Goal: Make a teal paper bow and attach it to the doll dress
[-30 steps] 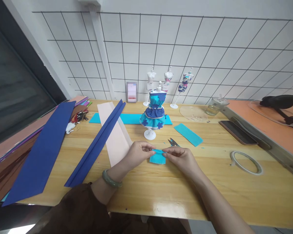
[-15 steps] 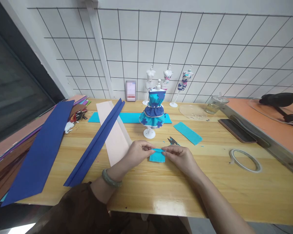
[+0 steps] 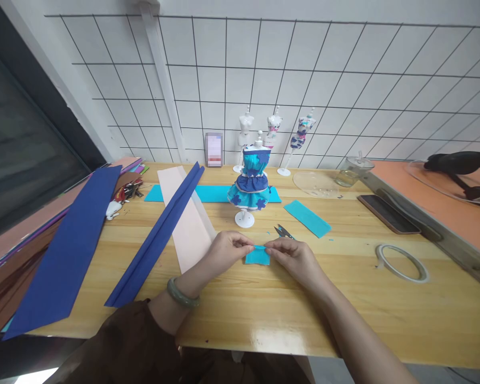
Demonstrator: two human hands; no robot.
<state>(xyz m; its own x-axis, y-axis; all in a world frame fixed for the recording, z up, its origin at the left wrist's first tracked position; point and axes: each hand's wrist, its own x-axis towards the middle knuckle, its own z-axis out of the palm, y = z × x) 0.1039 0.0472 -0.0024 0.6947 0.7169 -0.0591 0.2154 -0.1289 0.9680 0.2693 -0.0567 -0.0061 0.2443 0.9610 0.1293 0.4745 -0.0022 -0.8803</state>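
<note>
Both my hands pinch the top edge of a small turquoise piece of crepe paper [image 3: 258,256], which hangs down between them just above the table. My left hand [image 3: 231,247] grips its upper left corner, and my right hand [image 3: 291,257] has the upper right corner between thumb and fingers. The top edge looks folded over; the fingertips hide its ends. Just beyond my right hand lies a pair of small scissors [image 3: 283,231]. Past my hands stands a mini dress form [image 3: 253,184] in a turquoise and dark blue ruffled dress.
Dark blue strips [image 3: 156,237] and a pale pink sheet [image 3: 184,213] lie to the left. A turquoise piece [image 3: 308,218], a tape roll [image 3: 425,273], a black phone [image 3: 388,214] and a glass jar [image 3: 350,173] are to the right. More dress forms [image 3: 304,128] stand at the wall.
Hardly anything differs. The turquoise paper's lower edge sits slightly higher, while both hands keep their pinch in almost the same place.
</note>
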